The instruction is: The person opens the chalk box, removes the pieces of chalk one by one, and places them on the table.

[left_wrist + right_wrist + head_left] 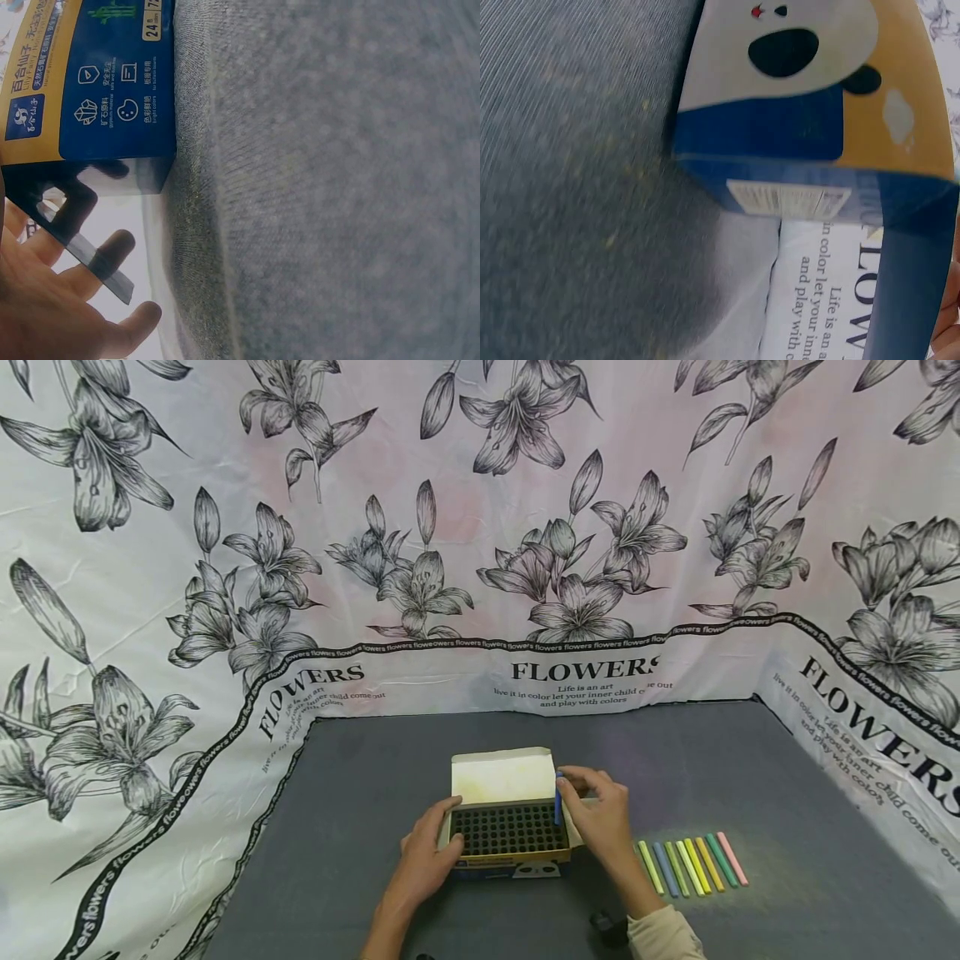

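Note:
A chalk box [510, 860] with a yellow and blue front stands on the grey cloth, its white lid [502, 777] raised at the back. Inside is a dark insert [510, 829] with rows of round holes. My left hand [426, 858] holds the box's left end, thumb at the front corner and a finger at the back. In the left wrist view, its fingers [112, 255] lie around an end flap [97, 262]. Above the insert's right end, my right hand [600, 810] pinches a blue chalk stick [558, 800] held upright.
Several chalk sticks [692, 866] in green, blue, yellow and pink lie in a row to the right of the box. A small black object [607, 929] sits near my right sleeve [663, 935]. Flower-printed sheeting [577, 677] borders the grey surface [375, 777].

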`<state>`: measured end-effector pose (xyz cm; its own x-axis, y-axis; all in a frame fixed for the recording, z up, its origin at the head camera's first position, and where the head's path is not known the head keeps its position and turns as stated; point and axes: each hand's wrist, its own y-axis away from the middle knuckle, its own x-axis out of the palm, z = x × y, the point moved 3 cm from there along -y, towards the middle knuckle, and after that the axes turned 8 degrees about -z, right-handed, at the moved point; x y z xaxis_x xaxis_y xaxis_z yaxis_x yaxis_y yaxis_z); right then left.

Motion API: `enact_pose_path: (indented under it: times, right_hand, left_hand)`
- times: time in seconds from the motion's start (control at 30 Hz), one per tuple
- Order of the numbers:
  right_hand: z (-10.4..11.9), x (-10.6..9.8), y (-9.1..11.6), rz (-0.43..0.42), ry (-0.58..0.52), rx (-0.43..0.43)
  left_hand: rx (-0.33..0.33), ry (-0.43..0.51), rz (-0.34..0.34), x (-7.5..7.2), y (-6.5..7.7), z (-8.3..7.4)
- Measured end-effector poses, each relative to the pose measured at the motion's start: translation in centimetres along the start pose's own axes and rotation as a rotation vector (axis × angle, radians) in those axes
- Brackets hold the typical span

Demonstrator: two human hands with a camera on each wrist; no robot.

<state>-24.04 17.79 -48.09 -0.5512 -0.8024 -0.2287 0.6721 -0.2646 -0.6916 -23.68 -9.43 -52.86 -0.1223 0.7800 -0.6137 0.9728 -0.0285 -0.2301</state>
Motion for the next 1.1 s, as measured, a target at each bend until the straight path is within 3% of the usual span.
enact_pose_path:
  times: [0.17, 0.47, 0.63, 0.87, 1.1]
  right_hand:
    - [-0.3, -0.9, -0.1, -0.003, 0.0, 0.033]
    - [-0.8, -2.5, -0.2, -0.068, -0.002, -0.023]
    - [-1.5, -3.7, -0.2, -0.061, 0.026, 0.017]
    - [0.7, -6.0, -0.7, -0.085, 0.058, 0.035]
    - [-3.7, -7.6, -0.3, -0.113, 0.115, 0.095]
  left_hand:
    - [-0.007, -0.003, -0.001, 0.0, 0.0, 0.0]
    - [0.0, -0.004, 0.006, -0.1, 0.1, -0.1]
    - [-0.019, -0.011, 0.011, -0.1, 0.1, -0.2]
    - [-0.017, -0.013, 0.014, -0.1, 0.1, -0.1]
    - [-0.019, -0.002, 0.011, -0.3, 0.2, -0.3]
